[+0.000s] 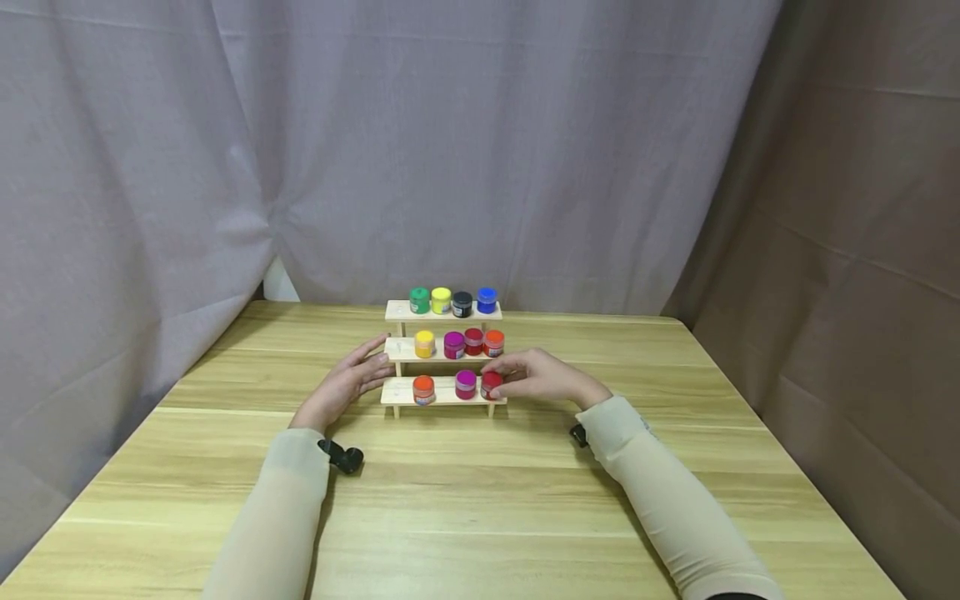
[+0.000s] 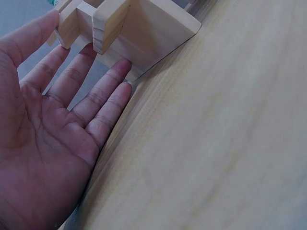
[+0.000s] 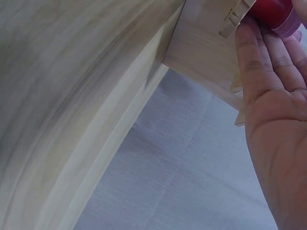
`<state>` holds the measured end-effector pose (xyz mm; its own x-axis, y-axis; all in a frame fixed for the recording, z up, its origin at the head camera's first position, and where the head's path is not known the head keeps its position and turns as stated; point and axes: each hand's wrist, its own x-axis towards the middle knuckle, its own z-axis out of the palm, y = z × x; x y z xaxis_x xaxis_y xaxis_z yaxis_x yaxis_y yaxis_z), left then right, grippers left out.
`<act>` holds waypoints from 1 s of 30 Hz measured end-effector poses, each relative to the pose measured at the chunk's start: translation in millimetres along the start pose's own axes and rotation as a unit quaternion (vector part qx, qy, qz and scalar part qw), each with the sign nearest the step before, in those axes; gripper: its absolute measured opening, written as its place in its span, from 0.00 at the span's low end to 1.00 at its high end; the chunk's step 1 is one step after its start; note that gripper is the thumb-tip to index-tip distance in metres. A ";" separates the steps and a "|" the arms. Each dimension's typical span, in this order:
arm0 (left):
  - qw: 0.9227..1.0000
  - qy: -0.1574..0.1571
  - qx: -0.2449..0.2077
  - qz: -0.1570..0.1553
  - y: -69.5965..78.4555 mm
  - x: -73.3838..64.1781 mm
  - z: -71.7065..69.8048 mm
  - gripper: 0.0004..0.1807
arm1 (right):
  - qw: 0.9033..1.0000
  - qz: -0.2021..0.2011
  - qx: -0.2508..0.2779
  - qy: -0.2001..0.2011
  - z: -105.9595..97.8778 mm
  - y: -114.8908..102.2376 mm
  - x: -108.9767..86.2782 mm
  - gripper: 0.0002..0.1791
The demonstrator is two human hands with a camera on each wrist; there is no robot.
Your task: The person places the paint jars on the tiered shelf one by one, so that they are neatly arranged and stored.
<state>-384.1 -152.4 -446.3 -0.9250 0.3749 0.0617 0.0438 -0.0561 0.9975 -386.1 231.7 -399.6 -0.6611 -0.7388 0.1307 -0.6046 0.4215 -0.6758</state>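
A three-tier wooden stand (image 1: pixel 442 390) holds small paint jars. At the right end of its lowest shelf, my right hand (image 1: pixel 543 377) pinches a dark red paint jar (image 1: pixel 491 385). In the right wrist view the fingers (image 3: pixel 254 57) curl round the red jar (image 3: pixel 273 12) beside the shelf end. A magenta jar (image 1: pixel 466 385) is just left of it, and an orange jar (image 1: pixel 423 390) stands farther left on that shelf. My left hand (image 1: pixel 347 385) reaches the stand's left side with fingers extended; in the left wrist view its fingertips (image 2: pixel 124 67) lie against the wooden side.
The middle shelf (image 1: pixel 408 354) carries yellow, purple, red and orange jars, the purple (image 1: pixel 453 345) near its centre. Green (image 1: pixel 419 301), yellow, black and blue jars (image 1: pixel 487 301) line the top shelf. Grey curtains (image 1: pixel 480 150) hang behind the wooden table (image 1: pixel 465 517).
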 end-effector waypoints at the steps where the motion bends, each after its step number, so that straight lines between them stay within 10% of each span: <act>1: 1.000 0.001 0.001 0.000 -0.3 0.0 -0.1 0.37 | 1.000 0.001 -0.003 0.001 -0.1 -0.3 -0.1 0.23; 30: 1.000 0.009 0.010 0.003 0.2 1.6 1.7 0.36 | 1.000 0.004 -0.007 0.024 -7.1 -0.2 -7.8 0.23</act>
